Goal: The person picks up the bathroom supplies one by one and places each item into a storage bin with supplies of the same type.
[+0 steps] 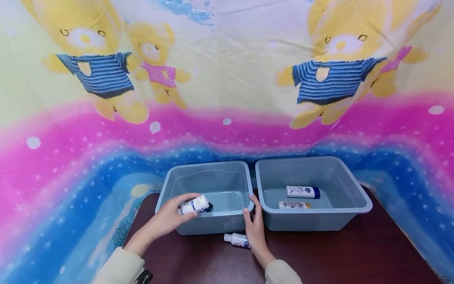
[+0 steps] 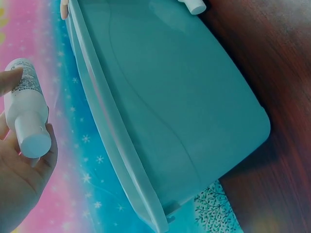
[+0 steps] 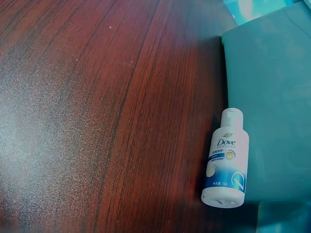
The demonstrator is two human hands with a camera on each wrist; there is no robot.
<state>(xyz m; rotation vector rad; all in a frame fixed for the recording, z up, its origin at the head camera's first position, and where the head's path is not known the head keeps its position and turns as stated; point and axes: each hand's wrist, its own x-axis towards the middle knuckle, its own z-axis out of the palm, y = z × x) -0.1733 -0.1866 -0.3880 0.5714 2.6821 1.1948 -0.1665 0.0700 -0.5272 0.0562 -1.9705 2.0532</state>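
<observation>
My left hand [image 1: 172, 212] grips a small white bottle [image 1: 196, 204] above the front rim of the left grey bin [image 1: 209, 215]. In the left wrist view the bottle [image 2: 30, 109] points its white cap toward the camera. Part of a dark object [image 1: 209, 207] shows behind that bottle, inside the bin. My right hand [image 1: 256, 227] holds the front right corner of the same bin by its rim. A white and blue Dove bottle [image 1: 237, 240] lies on the table just in front of the bin, its end partly hidden by the right hand in the head view.
Close on the right stands a second grey bin [image 1: 312, 216]. Inside it lie a white bottle with a dark blue cap [image 1: 300, 192] and a pale item with a gold end [image 1: 294, 205]. Both bins sit on a dark wooden table [image 1: 330, 256], before a bear-print cloth [image 1: 227, 79].
</observation>
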